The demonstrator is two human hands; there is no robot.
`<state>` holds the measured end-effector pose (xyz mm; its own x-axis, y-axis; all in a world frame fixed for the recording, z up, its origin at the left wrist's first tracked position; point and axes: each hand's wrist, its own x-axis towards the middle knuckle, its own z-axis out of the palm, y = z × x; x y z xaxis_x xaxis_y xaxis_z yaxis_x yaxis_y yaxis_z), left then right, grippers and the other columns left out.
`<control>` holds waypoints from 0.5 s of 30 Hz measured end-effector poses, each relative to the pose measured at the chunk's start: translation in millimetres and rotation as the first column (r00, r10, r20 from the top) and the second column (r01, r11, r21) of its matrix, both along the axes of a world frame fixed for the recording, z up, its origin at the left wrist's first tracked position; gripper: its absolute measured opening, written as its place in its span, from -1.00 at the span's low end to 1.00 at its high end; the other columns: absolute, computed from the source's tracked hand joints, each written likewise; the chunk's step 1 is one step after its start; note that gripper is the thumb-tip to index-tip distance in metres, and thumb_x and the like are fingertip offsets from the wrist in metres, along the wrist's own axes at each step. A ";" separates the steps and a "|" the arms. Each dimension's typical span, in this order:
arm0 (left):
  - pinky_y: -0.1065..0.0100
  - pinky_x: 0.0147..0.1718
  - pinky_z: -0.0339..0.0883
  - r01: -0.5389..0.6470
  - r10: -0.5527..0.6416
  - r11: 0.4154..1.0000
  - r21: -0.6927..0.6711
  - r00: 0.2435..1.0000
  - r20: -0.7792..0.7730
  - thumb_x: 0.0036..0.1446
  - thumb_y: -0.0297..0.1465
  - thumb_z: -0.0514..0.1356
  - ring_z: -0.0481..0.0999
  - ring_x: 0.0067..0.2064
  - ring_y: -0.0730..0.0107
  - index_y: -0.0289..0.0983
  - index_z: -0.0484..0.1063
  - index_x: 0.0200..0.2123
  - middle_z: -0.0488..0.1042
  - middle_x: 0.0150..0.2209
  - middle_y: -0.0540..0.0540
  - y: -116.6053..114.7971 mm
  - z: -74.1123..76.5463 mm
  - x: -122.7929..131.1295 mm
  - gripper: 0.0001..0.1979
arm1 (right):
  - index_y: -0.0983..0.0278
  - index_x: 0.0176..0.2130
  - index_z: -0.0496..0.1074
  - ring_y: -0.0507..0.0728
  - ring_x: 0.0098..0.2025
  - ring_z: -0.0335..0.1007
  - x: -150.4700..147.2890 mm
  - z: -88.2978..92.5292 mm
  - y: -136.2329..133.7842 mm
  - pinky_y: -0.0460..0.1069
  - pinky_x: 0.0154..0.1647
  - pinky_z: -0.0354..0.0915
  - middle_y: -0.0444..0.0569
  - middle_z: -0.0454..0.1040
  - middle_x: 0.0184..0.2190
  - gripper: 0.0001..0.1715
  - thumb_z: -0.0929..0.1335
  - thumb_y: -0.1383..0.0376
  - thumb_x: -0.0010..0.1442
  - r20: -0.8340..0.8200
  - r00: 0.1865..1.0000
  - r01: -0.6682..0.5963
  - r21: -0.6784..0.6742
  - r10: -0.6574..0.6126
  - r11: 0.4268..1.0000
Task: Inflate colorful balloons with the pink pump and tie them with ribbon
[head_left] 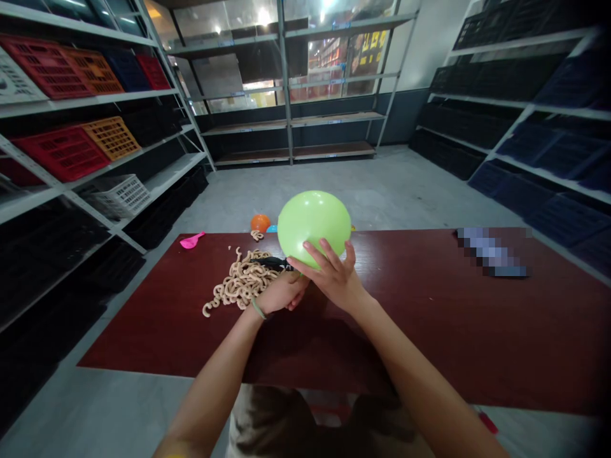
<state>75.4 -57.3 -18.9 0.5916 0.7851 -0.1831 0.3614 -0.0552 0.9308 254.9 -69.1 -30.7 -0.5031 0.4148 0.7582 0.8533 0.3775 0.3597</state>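
Your dark red table (429, 331) on a grey floor, a heap of beige curled rings (241, 282) near your left, a black pump (272, 261) beside it, a pink balloon (191, 240) at the far-left corner, an orange balloon (260, 222) at the far edge.

One head-worn view; looks forward and down over the table (477, 331), close above; shelving (143, 159) rings the room beyond.

From my headcam I see both of my forearms bare, no sleeves reaching into view. My left grip (281, 294) has a thin pale green band (258, 309) around the wrist. My right grip (334, 277) wears nothing, no ring or watch that I can make out. Below, a beige top (260, 420) covers my chest, with darker clothing beside it.
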 end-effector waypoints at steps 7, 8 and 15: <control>0.45 -0.66 0.12 -0.022 0.023 1.000 0.013 0.997 -0.072 0.29 -0.05 -0.09 0.24 -0.71 0.54 -0.24 0.15 -0.63 0.22 -0.74 0.06 0.9 -0.5 1.4 -0.47 | -0.09 0.14 0.35 0.19 0.41 -0.12 6.9 3.3 2.8 0.37 0.38 -0.37 -0.19 0.23 0.30 -0.49 0.38 0.27 0.23 -0.034 0.997 -0.068 -0.022 0.067 0.997; 0.45 -0.66 0.11 -0.039 0.039 0.999 0.007 0.997 -0.067 0.28 -0.02 -0.08 0.24 -0.71 0.54 -0.24 0.14 -0.61 0.22 -0.74 0.07 0.5 0.1 1.2 -0.48 | -0.08 0.10 0.37 0.19 0.41 -0.11 8.0 4.2 3.0 0.37 0.38 -0.38 -0.19 0.25 0.29 -0.54 0.38 0.25 0.23 -0.050 0.997 -0.065 -0.019 0.064 0.998; 0.49 -0.69 0.09 -0.106 0.107 0.994 -0.040 0.993 0.041 0.24 0.04 -0.02 0.22 -0.69 0.55 -0.24 0.19 -0.51 0.21 -0.69 0.11 -1.6 4.7 -2.6 -0.51 | -0.04 -0.02 0.43 0.17 0.42 -0.13 15.4 7.8 5.4 0.37 0.37 -0.41 -0.21 0.32 0.24 -0.71 0.38 0.19 0.24 -0.081 0.996 -0.031 0.017 0.032 0.999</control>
